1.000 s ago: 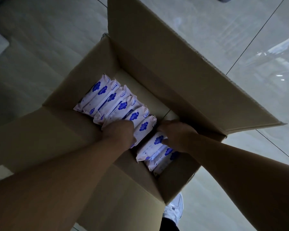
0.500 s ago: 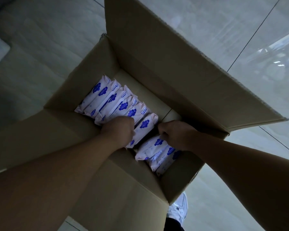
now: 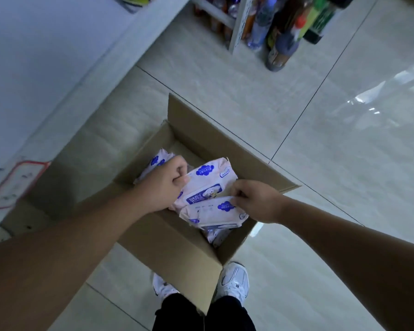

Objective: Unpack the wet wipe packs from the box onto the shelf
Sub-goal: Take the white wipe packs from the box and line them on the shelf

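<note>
Now: left hand (image 3: pixel 164 186) grips upper pack (image 3: pixel 207 180), soft crinkled film; right hand (image 3: pixel 255 199) pinches lower pack (image 3: pixel 213 212) by its edge, over brown cardboard box (image 3: pixel 167 242).

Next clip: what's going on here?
A person stands over an open cardboard box on a tiled floor, pulling out wet wipe packs. The left hand grips the upper pack by its edge, and the right hand pinches the lower pack. Both packs are up at the box's opening. Other packs lie inside. A rack of bottles stands beyond. No pack is shelved in view.
</note>
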`<move>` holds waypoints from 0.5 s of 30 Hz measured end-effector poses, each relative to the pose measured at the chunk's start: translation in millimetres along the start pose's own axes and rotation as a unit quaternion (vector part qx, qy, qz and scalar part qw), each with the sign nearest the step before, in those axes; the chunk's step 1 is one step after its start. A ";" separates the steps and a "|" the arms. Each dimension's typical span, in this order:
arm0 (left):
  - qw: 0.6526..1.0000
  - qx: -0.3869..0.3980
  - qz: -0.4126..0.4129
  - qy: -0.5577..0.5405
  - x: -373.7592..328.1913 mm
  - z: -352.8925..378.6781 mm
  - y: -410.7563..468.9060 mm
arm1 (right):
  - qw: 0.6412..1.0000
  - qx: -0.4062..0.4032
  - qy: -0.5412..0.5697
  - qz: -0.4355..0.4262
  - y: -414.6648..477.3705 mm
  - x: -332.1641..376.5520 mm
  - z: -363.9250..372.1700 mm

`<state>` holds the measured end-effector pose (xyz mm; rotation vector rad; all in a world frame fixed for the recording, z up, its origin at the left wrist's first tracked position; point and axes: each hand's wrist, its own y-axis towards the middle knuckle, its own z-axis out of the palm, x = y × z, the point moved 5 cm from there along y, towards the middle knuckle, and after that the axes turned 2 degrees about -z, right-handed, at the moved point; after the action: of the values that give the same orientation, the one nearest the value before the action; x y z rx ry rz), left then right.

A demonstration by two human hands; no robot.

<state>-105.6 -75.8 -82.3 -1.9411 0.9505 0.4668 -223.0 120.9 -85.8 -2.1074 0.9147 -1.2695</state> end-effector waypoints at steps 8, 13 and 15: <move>1.000 0.009 0.024 -0.001 -119.8 -107.1 -75.8 | 0.990 -0.055 0.122 -0.039 -121.6 89.8 -87.5; 0.999 -0.029 0.030 0.006 -227.1 -199.4 -152.4 | 0.980 -0.098 0.151 -0.088 -218.5 164.6 -164.8; 0.997 -0.039 0.049 0.036 -274.5 -238.3 -186.2 | 0.977 -0.102 0.147 -0.112 -257.1 202.2 -196.8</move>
<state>-147.4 -102.8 323.1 -1.9986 1.0918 0.4990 -258.9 115.9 294.3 -2.2700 0.9857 -1.7024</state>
